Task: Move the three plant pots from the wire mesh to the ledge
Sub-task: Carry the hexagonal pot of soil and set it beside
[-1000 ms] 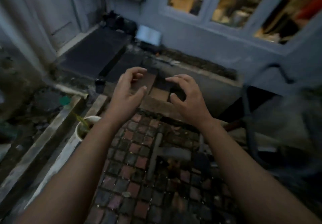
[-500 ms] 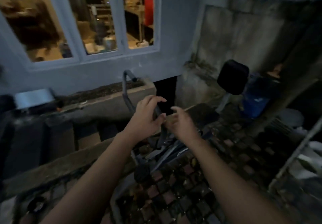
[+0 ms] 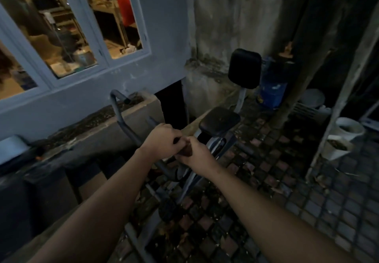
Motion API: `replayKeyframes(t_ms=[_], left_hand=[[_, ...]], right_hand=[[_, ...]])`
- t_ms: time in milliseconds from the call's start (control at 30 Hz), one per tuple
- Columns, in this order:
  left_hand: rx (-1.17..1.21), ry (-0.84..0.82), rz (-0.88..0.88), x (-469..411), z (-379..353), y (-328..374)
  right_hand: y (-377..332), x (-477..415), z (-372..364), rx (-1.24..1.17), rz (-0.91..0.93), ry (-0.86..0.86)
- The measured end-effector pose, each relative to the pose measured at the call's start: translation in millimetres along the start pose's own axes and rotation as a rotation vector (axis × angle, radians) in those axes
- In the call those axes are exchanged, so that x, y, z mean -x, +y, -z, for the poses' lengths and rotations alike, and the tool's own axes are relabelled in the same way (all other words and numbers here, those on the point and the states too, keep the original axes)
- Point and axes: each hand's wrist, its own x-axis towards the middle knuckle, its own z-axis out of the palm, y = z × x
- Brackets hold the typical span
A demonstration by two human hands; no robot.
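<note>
We see two white plant pots [image 3: 339,137] at three o'clock, well apart from both hands. The left hand [image 3: 162,140] and right hand [image 3: 193,152] meet knuckle to knuckle, fingers curled in (whether they grip anything, we cannot tell), above an exercise bike [image 3: 219,119] on brick paving [image 3: 266,180].

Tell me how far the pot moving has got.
Done: nothing visibly; no pot on the ledge here. In hand: nothing; left hand and right hand meet empty over the exercise bike. Left: two white pots at right; a third isn't visible.
</note>
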Motion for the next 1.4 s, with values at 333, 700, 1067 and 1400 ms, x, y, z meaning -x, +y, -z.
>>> replayKeyframes(t_ms=[333, 700, 1067, 1400], left_hand=[[0.079, -0.066, 0.076, -111, 13, 75], [0.697, -0.257, -0.292, -344, -68, 359], [0.989, -0.205, -0.332, -509, -176, 547], [0.963, -0.27, -0.28, -701, -373, 674]], right_hand=[[73, 10, 136, 0.056, 0.034, 0.104], [256, 85, 439, 0.144, -0.146, 0.722], [432, 98, 659, 0.205, -0.367, 0.873], [660, 25, 764, 0.152, -0.609, 0.891]])
